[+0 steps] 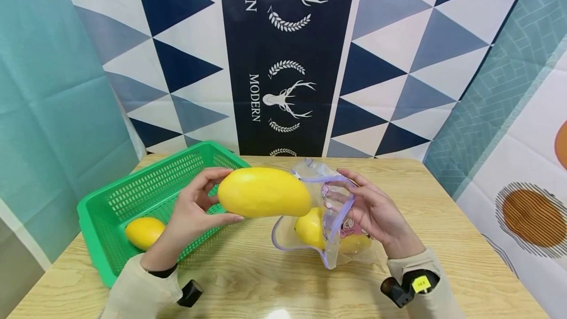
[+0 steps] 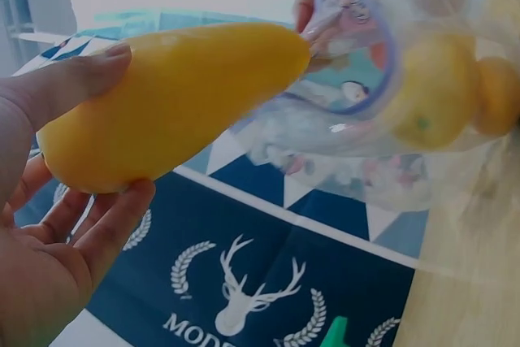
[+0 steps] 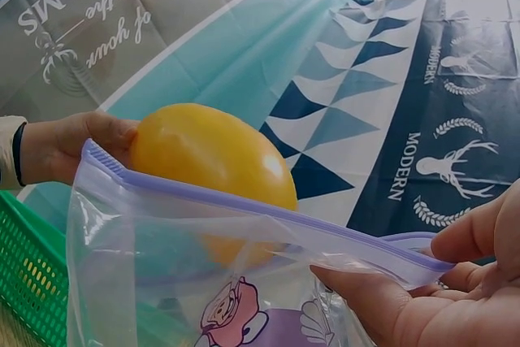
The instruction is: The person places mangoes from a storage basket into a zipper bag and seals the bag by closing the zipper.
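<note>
Mango (image 1: 265,192) gripped by the left hand (image 1: 195,210), zip bag (image 1: 349,228) pinched by the right hand (image 1: 380,214): bagging seems underway, probably needing careful insertion next.

I'm getting matching cream now, left sleeve (image 1: 143,289) and right sleeve (image 1: 436,297) both creased. There's the black left strap (image 1: 165,271) with its dark blocky camera (image 1: 190,293), and the black right strap (image 1: 412,276) carries a second camera (image 1: 396,292) plus a bright yellow label (image 1: 421,284) (print too small for me to read).

Triangle-and-deer cloth (image 1: 288,43) behind wooden table (image 1: 248,279)
</note>
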Available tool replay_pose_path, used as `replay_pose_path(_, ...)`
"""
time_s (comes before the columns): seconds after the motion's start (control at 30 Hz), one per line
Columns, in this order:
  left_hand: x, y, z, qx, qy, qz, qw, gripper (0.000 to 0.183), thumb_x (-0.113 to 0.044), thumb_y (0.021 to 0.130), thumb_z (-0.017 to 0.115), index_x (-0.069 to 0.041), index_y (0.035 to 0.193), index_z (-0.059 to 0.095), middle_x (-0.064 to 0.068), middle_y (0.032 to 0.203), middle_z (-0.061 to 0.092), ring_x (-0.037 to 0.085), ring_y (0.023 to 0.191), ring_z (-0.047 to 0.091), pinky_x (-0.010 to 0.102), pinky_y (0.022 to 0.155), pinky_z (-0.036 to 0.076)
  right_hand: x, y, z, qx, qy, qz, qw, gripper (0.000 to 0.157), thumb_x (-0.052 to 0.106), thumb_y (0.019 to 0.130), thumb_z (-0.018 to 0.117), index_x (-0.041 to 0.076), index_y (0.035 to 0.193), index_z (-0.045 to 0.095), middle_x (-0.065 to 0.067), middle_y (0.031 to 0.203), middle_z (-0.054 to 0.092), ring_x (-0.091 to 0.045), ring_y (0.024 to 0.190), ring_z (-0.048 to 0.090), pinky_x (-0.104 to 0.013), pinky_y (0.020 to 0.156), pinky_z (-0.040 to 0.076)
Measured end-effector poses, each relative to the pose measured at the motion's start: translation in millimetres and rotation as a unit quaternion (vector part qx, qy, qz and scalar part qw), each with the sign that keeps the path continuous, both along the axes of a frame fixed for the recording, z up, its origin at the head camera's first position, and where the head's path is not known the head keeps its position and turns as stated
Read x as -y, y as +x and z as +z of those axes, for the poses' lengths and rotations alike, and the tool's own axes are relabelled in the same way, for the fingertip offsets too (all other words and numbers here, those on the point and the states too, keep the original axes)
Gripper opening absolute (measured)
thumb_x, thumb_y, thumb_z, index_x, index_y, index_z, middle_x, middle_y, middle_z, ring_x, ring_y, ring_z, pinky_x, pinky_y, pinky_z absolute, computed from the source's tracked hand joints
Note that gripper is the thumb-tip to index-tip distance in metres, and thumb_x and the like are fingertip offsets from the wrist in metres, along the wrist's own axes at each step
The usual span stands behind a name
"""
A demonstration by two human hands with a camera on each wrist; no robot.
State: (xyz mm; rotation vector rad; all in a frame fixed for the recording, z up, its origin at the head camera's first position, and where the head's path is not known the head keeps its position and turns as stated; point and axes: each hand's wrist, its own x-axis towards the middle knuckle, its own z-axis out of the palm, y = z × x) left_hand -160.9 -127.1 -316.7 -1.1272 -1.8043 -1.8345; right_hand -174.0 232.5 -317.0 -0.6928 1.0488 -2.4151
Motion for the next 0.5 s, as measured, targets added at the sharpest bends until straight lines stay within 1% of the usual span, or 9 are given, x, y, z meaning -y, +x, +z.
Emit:
replay_pose_path(0.13,-9,0.8,-6.1,0.001,-0.017,0.023,0.9996,0.069,0.002,0.072,0.087,0.010,0.131,0.051,0.005,0.128,0.056,0.016,0.115,0.058,0.033,0.087,0.056,0,0.9,0.6,0.002,0.001,-0.006,1.000,0.038,0.001,0.108,0.025,0.009,0.139,0.046,-0.013,0.135,0.051,-0.031,0.122,0.059,-0.045,0.099,0.047)
replay_pose_path(0.2,-14,1.4,-8.5,0.002,-0.025,0.035,0.9991,0.069,0.003,0.071,0.088,0.009,0.130,0.052,0.007,0.127,0.055,0.016,0.115,0.056,0.033,0.087,0.056,0,1.4,0.9,0.001,0.000,-0.008,1.000,0.038,0.001,0.108,0.025,0.008,0.139,0.046,-0.013,0.135,0.050,-0.031,0.122,0.058,-0.045,0.100,0.047)
replay_pose_path(0.3,-21,2.3,-11.3,-0.004,-0.040,0.063,0.9972,0.069,0.004,0.069,0.089,0.006,0.129,0.054,0.010,0.125,0.054,0.016,0.115,0.056,0.032,0.086,0.057,0,1.7,0.9,0.000,-0.001,-0.012,1.000,0.037,0.001,0.108,0.026,0.008,0.140,0.043,-0.013,0.137,0.049,-0.031,0.123,0.058,-0.045,0.100,0.046)
replay_pose_path(0.4,-29,4.0,-14.3,-0.017,-0.057,0.096,0.9936,0.070,0.007,0.065,0.089,0.002,0.127,0.056,0.013,0.124,0.053,0.015,0.114,0.054,0.030,0.084,0.057,-1,2.0,0.6,0.001,-0.002,-0.011,1.000,0.037,0.002,0.108,0.025,0.008,0.142,0.038,-0.012,0.138,0.047,-0.031,0.123,0.058,-0.044,0.101,0.046)
replay_pose_path(0.5,-36,4.6,-18.0,-0.044,-0.070,0.122,0.9892,0.071,0.011,0.061,0.090,-0.001,0.124,0.058,0.014,0.123,0.053,0.015,0.114,0.053,0.030,0.083,0.057,-1,2.6,0.6,0.004,-0.006,-0.013,1.000,0.037,0.002,0.108,0.024,0.009,0.142,0.036,-0.011,0.140,0.045,-0.030,0.122,0.058,-0.044,0.101,0.046)
